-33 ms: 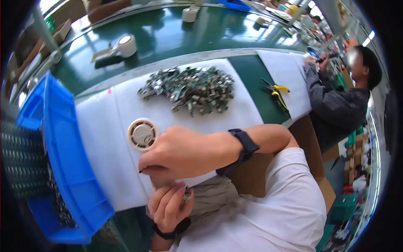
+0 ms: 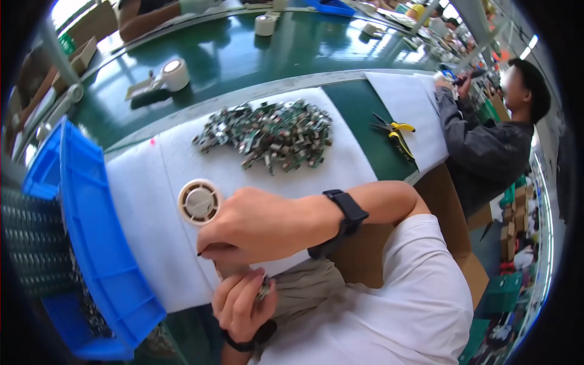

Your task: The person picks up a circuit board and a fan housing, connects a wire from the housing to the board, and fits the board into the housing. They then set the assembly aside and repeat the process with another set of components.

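Observation:
My left hand is closed around a few small metal-and-green circuit pieces, low down by the near edge of the white mat. My right hand reaches across just above it, fingers pinched together and pointing down-left. Whatever it may grip is hidden under the hand. A roll of cream tape lies on its side beside the right knuckles, its spoked core facing up. Farther back on the white mat spreads a heap of small circuit boards with metal connectors.
A blue plastic bin stands along the left edge. Yellow-and-black pliers lie on the green table at right. Tape rolls sit on the far bench. A co-worker sits at right, near an open cardboard box.
The whole view has shifted slightly, so the mat and tape roll appear a little farther left. Both hands keep nearly the same pose. More of a person's arm shows across the bench.

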Demonstrator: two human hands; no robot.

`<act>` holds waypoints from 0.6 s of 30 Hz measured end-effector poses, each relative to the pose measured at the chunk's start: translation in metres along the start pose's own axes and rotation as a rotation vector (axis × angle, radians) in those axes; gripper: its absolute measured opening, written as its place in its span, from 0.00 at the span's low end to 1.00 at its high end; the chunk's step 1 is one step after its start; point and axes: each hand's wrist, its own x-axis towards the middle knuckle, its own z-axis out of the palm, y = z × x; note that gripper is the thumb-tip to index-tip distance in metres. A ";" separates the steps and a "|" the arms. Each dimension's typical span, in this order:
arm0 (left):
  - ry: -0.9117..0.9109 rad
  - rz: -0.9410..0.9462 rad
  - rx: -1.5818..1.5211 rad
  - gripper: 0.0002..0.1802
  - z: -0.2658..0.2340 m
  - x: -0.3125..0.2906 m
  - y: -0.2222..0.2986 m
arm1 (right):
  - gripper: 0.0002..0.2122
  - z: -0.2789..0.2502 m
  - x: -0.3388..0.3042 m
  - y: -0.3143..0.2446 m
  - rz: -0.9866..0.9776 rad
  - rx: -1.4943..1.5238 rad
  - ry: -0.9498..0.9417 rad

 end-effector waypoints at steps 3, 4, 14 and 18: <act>0.062 -0.145 -0.109 0.17 -0.008 0.004 0.011 | 0.04 -0.003 -0.010 0.006 -0.004 0.147 0.197; 0.133 -0.221 -0.179 0.16 -0.011 0.007 0.015 | 0.04 -0.005 -0.010 0.005 0.007 0.128 0.184; 0.081 -0.799 -0.019 0.26 -0.035 0.057 -0.022 | 0.04 -0.001 -0.017 0.010 -0.012 0.109 0.316; 0.105 -0.780 0.032 0.15 -0.031 0.058 -0.016 | 0.04 0.005 -0.011 0.015 -0.087 0.093 0.328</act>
